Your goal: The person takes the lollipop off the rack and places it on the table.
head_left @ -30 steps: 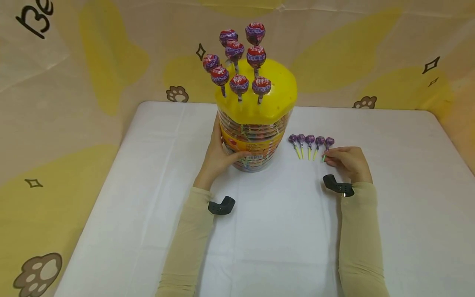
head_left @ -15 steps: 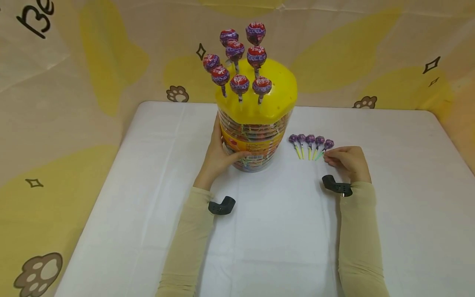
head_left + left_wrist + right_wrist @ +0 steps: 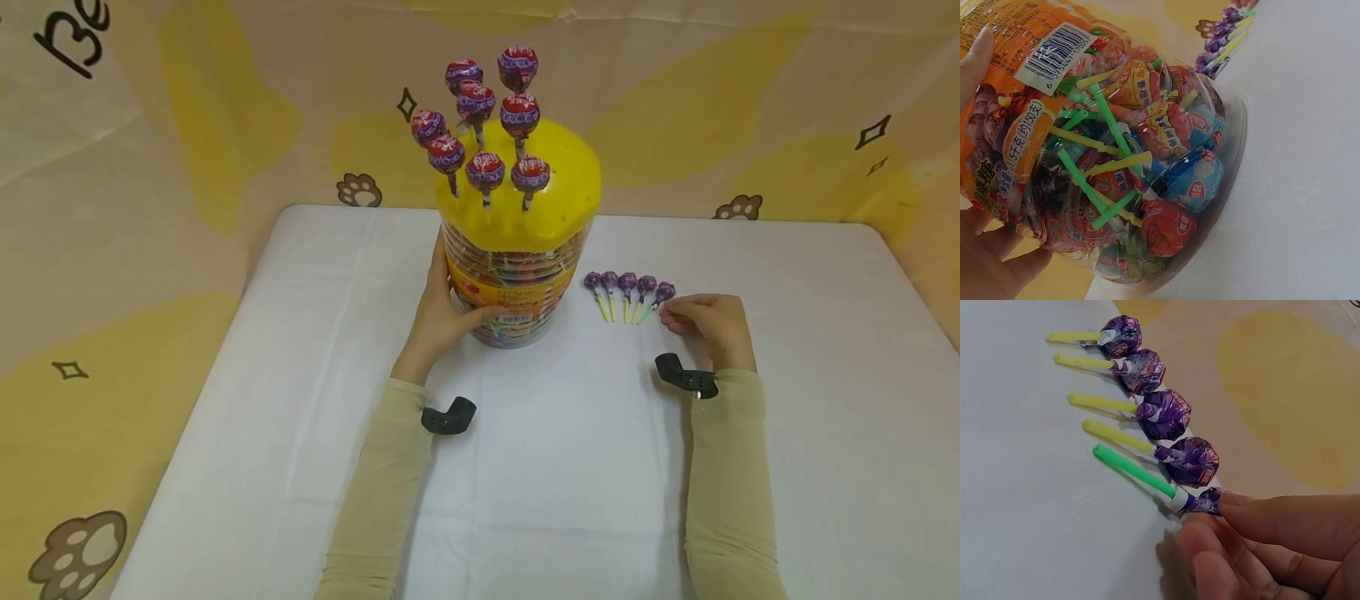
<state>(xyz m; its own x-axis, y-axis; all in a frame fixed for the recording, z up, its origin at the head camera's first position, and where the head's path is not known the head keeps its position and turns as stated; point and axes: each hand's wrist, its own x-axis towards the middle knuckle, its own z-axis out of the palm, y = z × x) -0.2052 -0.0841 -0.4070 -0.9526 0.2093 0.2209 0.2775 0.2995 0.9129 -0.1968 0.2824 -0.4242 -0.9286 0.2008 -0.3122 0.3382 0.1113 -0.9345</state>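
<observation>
My left hand (image 3: 442, 321) grips the side of a clear candy jar (image 3: 517, 292), thumb across its front label. Wrapped candies on green and yellow sticks show inside it in the left wrist view. Several purple-and-red lollipops (image 3: 485, 171) stand upright in its yellow lid (image 3: 570, 192). To the right of the jar lies a row of purple lollipops (image 3: 627, 281), four with yellow sticks replaced at the right end by one green-stick lollipop (image 3: 1135, 472). Beside that end one is my right hand (image 3: 712, 327), fingers loosely bent. In the right wrist view its fingers partly hide the candy head.
A white cloth covers the table (image 3: 555, 467). Behind it hangs a yellow patterned backdrop (image 3: 675, 108). Black wrist cameras sit at both wrists, the left camera (image 3: 448, 416) near the jar's front and the right camera (image 3: 684, 377) below the lollipop row.
The green-stick lollipop has turned, its stick end swinging left, and now lies still. My right hand has let go and shifted slightly right. The left hand and jar stay put.
</observation>
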